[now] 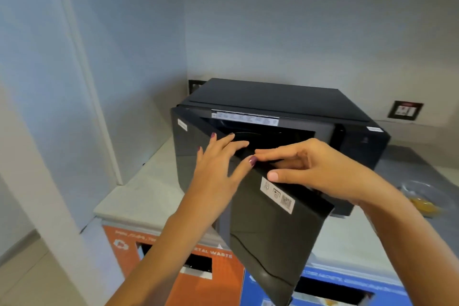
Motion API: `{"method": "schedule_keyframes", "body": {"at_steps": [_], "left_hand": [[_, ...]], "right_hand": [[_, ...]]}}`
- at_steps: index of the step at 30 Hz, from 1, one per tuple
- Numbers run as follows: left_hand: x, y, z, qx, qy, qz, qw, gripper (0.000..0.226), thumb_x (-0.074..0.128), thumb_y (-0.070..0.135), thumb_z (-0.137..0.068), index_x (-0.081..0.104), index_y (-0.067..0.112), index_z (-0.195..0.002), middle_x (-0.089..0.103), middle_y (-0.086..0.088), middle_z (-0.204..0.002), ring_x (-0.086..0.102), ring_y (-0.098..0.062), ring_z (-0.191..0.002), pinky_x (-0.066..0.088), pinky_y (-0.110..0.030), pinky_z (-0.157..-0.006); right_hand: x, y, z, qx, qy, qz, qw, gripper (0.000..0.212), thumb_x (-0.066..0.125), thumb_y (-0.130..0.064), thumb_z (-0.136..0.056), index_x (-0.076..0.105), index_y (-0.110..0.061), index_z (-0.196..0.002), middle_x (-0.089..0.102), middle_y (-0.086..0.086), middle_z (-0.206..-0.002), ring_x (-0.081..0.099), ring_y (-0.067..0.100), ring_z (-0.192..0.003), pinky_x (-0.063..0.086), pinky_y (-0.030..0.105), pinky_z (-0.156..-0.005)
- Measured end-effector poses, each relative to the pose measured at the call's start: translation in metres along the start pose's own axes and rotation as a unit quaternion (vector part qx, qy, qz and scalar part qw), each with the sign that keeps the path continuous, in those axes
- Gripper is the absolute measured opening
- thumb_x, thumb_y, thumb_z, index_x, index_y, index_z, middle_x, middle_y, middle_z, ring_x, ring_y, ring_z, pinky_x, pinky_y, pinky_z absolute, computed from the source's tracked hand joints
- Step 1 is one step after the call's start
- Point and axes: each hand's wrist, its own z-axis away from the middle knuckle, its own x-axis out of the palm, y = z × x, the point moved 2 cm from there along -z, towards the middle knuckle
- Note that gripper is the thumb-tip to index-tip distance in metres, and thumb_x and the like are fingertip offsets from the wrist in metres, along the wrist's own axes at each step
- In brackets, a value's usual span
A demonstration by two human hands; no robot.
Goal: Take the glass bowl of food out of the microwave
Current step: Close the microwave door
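Your two hands are at the mouth of the boxy black microwave (285, 117), which stands toward the back of the pale stone counter (149, 181). Its dark glossy door (268, 221) hangs swung out past the counter's front edge. Your left hand (218, 166) is spread, fingers apart, gripping nothing, against the door's upper edge. Your right hand (310, 166) reaches across the opening with fingers extended and loosely together, also empty.

The glass bowl of food is not visible; the cavity is dark, so it is presumably inside. You are at the reach-in step. Next, push the door wider, get both hands in, and grip the bowl on opposite sides; it may be hot.
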Motion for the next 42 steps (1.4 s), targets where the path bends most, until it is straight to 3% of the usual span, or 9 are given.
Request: {"method": "schedule_keyframes", "body": {"at_steps": [3,7,10,15,21,26,34,42], "left_hand": [[0.012,-0.003,-0.009,0.033,-0.002,-0.009,0.999,0.055,0.038,0.057,-0.088,0.045,0.035,-0.138,0.031,0.009,-0.155,0.002,-0.015,-0.149,-0.008,-0.044,-0.118],[0.026,-0.007,-0.021,0.083,0.002,-0.077,0.994,0.07,0.028,0.063,-0.08,0.032,0.035,-0.145,0.024,0.009,-0.158,-0.001,-0.019,-0.149,-0.012,-0.043,-0.116],[0.035,-0.01,-0.031,0.106,0.009,-0.113,0.988,0.068,0.034,0.059,-0.085,0.024,0.035,-0.148,0.022,0.009,-0.159,0.0,-0.021,-0.149,-0.016,-0.041,-0.113],[0.05,-0.012,-0.049,0.155,0.03,-0.169,0.973,0.061,0.046,0.046,-0.092,0.025,0.032,-0.148,0.025,0.005,-0.158,0.006,-0.024,-0.149,-0.013,-0.043,-0.114],[0.068,-0.013,-0.074,0.174,0.037,-0.192,0.965,0.063,0.06,0.032,-0.091,0.031,0.027,-0.147,0.031,-0.001,-0.157,0.013,-0.028,-0.148,-0.005,-0.045,-0.115],[0.078,-0.018,-0.09,0.178,0.045,-0.217,0.959,0.068,0.067,0.023,-0.088,0.033,0.024,-0.146,0.038,-0.003,-0.153,0.02,-0.028,-0.147,0.003,-0.046,-0.118],[0.084,-0.02,-0.107,0.182,0.064,-0.225,0.955,0.066,0.07,0.028,-0.085,0.04,0.021,-0.143,0.046,-0.003,-0.148,0.033,-0.026,-0.142,0.016,-0.046,-0.119],[0.086,-0.019,-0.119,0.177,0.115,-0.205,0.956,0.048,0.066,0.027,-0.088,0.055,0.014,-0.133,0.059,-0.007,-0.136,0.05,-0.03,-0.13,0.035,-0.046,-0.11]], "right_hand": [[0.001,-0.003,0.013,0.023,0.106,0.134,0.985,0.04,0.068,-0.031,-0.085,0.059,-0.038,-0.124,0.064,-0.018,-0.126,0.059,-0.004,-0.112,0.047,0.021,-0.1],[0.02,-0.001,0.022,0.064,0.194,0.288,0.936,0.046,0.063,-0.031,-0.089,0.051,-0.039,-0.133,0.052,-0.018,-0.141,0.05,0.008,-0.129,0.046,0.036,-0.102],[0.027,0.011,0.018,0.084,0.262,0.314,0.909,0.045,0.059,-0.021,-0.092,0.051,-0.031,-0.135,0.054,-0.011,-0.141,0.051,0.014,-0.13,0.042,0.033,-0.105],[0.017,0.037,0.004,0.1,0.327,0.34,0.876,0.041,0.068,-0.013,-0.086,0.063,-0.024,-0.124,0.065,0.0,-0.129,0.057,0.023,-0.125,0.017,0.043,-0.119],[0.001,0.07,-0.012,0.081,0.341,0.258,0.9,0.054,0.064,-0.002,-0.087,0.053,-0.024,-0.134,0.054,-0.001,-0.142,0.041,0.02,-0.138,0.011,0.038,-0.12],[-0.013,0.09,-0.024,0.067,0.33,0.259,0.905,0.053,0.062,-0.004,-0.089,0.049,-0.02,-0.137,0.05,0.003,-0.146,0.036,0.021,-0.142,0.012,0.041,-0.123],[-0.025,0.111,-0.044,0.088,0.31,0.359,0.876,0.053,0.048,-0.019,-0.098,0.03,-0.013,-0.148,0.033,0.007,-0.156,0.024,0.022,-0.147,0.006,0.033,-0.12],[-0.028,0.118,-0.052,0.1,0.31,0.395,0.859,0.056,0.051,-0.02,-0.097,0.03,-0.013,-0.148,0.034,0.007,-0.156,0.031,0.025,-0.144,0.018,0.038,-0.12]]}}
